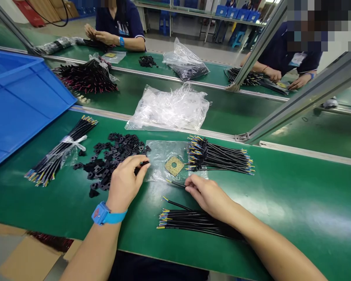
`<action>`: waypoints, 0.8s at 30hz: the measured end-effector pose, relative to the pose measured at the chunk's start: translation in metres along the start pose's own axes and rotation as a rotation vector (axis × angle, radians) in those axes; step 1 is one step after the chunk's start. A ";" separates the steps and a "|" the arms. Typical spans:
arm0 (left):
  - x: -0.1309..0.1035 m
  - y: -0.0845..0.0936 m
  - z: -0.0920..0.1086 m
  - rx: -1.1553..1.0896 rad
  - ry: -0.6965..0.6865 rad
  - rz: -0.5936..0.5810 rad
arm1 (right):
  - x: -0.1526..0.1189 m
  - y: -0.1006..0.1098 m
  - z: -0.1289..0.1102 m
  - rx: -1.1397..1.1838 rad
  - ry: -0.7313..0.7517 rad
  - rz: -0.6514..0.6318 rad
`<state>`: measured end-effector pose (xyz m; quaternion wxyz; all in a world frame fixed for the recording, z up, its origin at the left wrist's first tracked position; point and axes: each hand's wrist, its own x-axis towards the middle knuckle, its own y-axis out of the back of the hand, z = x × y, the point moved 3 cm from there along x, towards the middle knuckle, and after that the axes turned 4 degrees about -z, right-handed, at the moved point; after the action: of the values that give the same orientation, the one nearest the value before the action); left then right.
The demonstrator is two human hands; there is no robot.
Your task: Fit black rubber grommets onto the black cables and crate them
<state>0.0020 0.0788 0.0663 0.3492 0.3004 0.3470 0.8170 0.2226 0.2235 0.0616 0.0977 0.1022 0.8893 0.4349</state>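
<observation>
My left hand (129,177), wearing a blue wrist strap (109,214), is closed on a small black part (141,167), mostly hidden by the fingers. Beside it spreads a pile of black square parts with holes (117,150). In a pinch, my right hand (206,191) holds a black cable (177,183), its stripped tip pointing left. Below that hand lies a bundle of black cables (190,222) with bared coloured wire ends. Between the hands, a yellowish square plate with a round hole (174,166) rests on a clear plastic bag (156,154). Cables fitted with black parts (219,156) lie behind my right hand.
A tied cable bundle (61,152) lies at left, near a large blue bin (23,101). Crumpled clear plastic (171,107) sits by the metal frame rail (222,134). A slanted metal post (304,74) rises at right. Two people work across the bench.
</observation>
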 end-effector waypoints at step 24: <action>-0.006 -0.011 0.011 -0.791 0.212 -0.239 | 0.002 0.003 0.005 -0.312 0.091 0.278</action>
<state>0.0170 0.0838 0.0627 0.4921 0.0152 0.0735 0.8673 0.2225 0.2298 0.0606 0.0112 0.1880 0.7919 0.5809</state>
